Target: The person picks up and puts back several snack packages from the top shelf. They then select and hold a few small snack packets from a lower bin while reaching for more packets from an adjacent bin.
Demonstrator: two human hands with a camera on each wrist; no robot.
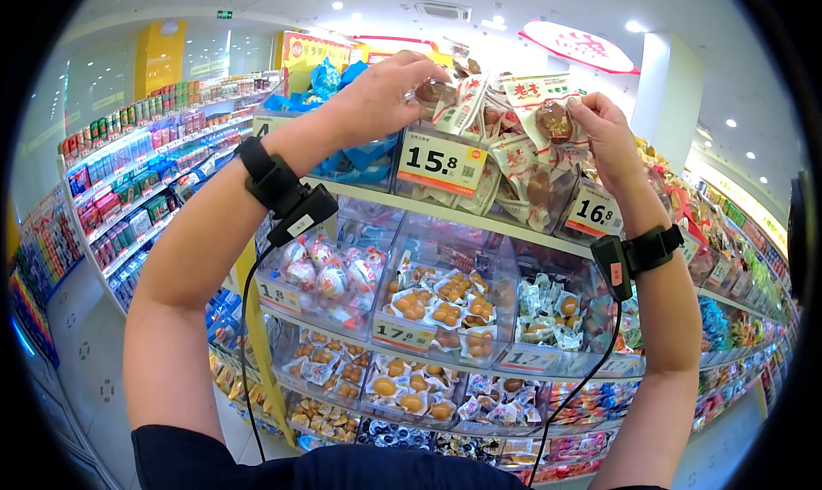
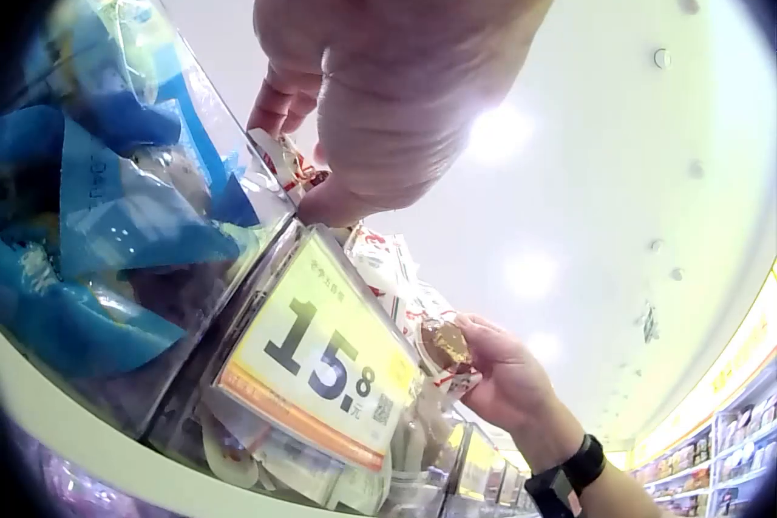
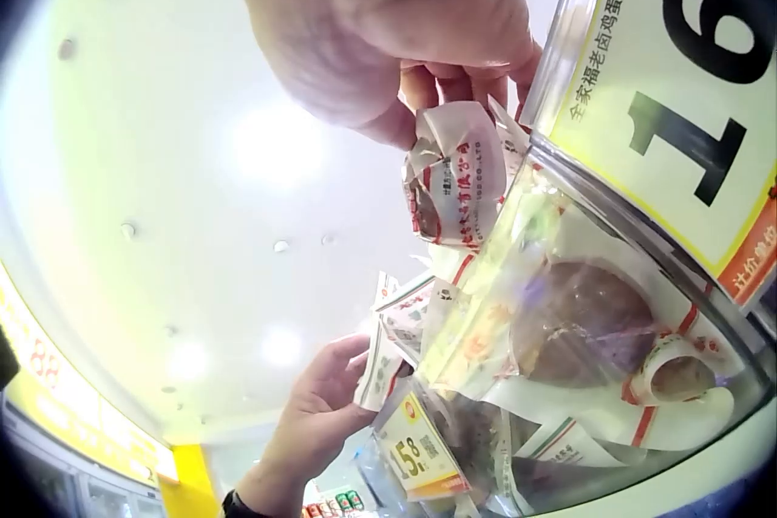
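Observation:
At the top shelf, the left hand (image 1: 381, 96) pinches a white and red wrapped packet (image 1: 463, 104) over the bin with the 15.8 price card (image 1: 441, 159). To its right, the right hand (image 1: 610, 139) grips the edge of a packet (image 1: 555, 120) with a brown item showing through. In the left wrist view, the left hand's (image 2: 376, 69) fingertips hold a packet beside the bin's divider. The right wrist view shows the right hand (image 3: 389, 32) with thumb and fingers on a small printed packet (image 3: 455, 176). More packets fill the clear bin below.
Blue-wrapped packets (image 1: 366, 158) fill the bin at the left. A 16.8 price card (image 1: 593, 207) hangs at the right. Lower shelves hold bins of wrapped brown items (image 1: 445, 312) and egg-shaped packets (image 1: 334, 277). Shelving with cans and boxes (image 1: 128, 190) stands at far left.

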